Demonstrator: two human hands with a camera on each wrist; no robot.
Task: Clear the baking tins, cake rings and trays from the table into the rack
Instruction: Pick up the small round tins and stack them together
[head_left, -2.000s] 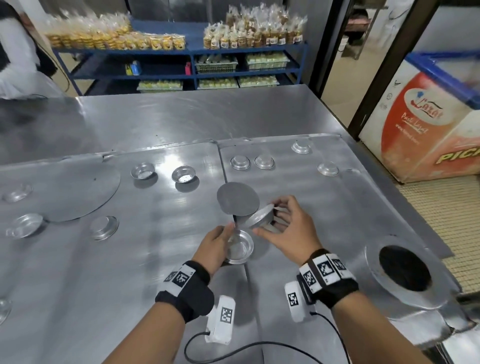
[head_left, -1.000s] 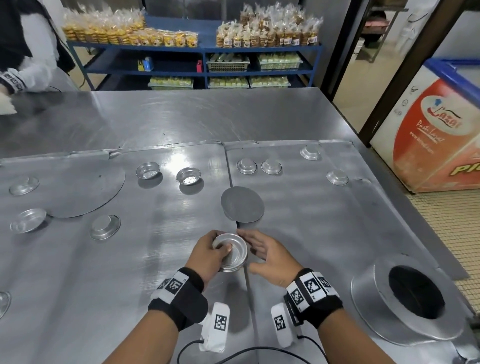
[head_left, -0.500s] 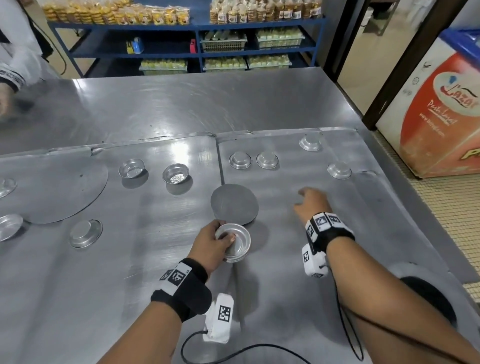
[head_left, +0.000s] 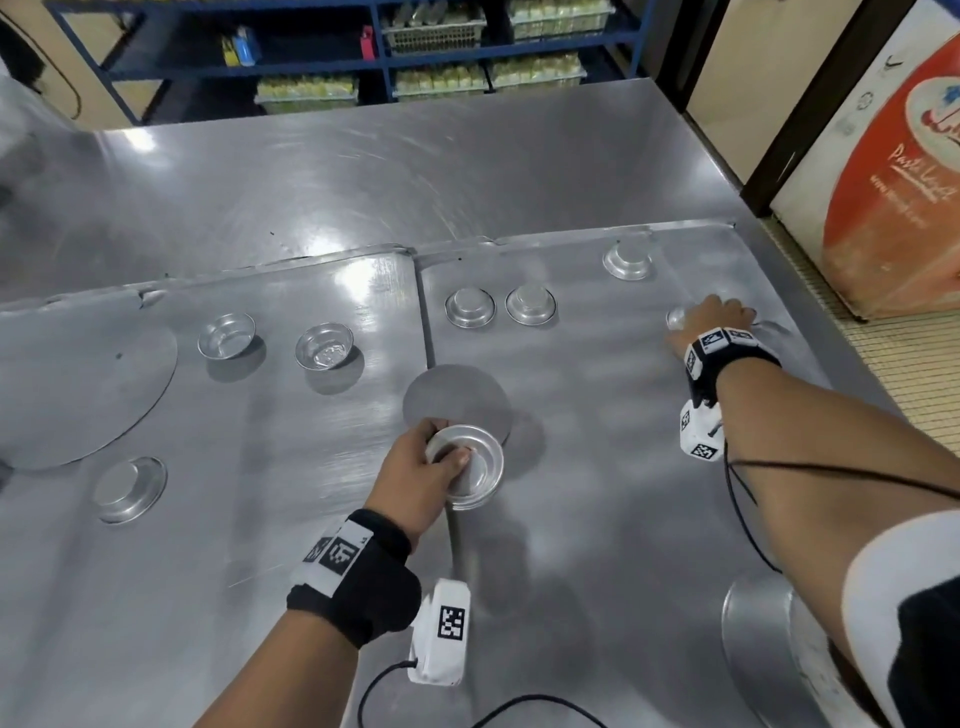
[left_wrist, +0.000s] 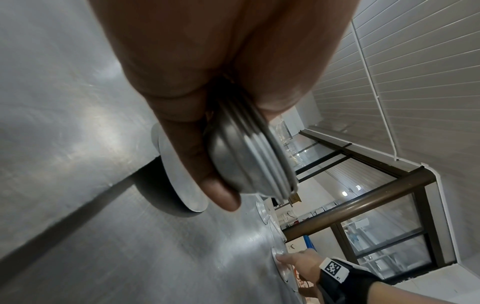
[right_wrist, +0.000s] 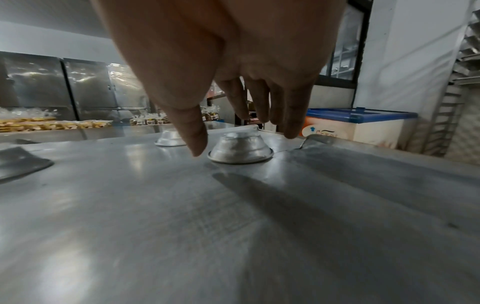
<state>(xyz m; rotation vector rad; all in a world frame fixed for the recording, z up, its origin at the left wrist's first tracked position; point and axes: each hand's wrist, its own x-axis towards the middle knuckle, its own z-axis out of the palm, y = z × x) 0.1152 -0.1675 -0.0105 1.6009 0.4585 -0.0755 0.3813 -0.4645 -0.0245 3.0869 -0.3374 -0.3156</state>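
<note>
My left hand (head_left: 421, 478) grips a nested stack of small round tins (head_left: 470, 470) just above the steel table (head_left: 597, 519); in the left wrist view the thumb and fingers pinch the stack of tins (left_wrist: 249, 162) by its rims. Far to the right, my right hand (head_left: 711, 317) hovers over an upside-down small tin (head_left: 678, 317). In the right wrist view its fingers (right_wrist: 291, 123) spread above that tin (right_wrist: 240, 150), the thumb beside it, gripping nothing. More small tins lie scattered: three upside-down (head_left: 469, 307) (head_left: 530, 305) (head_left: 627, 258), two upright (head_left: 227, 336) (head_left: 324, 345).
A flat round disc (head_left: 457, 400) lies just beyond the stack, and a larger disc (head_left: 78, 384) lies at the left with another tin (head_left: 130, 488) near it. A large round tin (head_left: 758, 639) sits at the near right corner. A chest freezer (head_left: 893, 171) stands to the right.
My right hand let go of the stack and reached far right, over the upside-down tin. My left hand kept the stack, near the flat disc.
</note>
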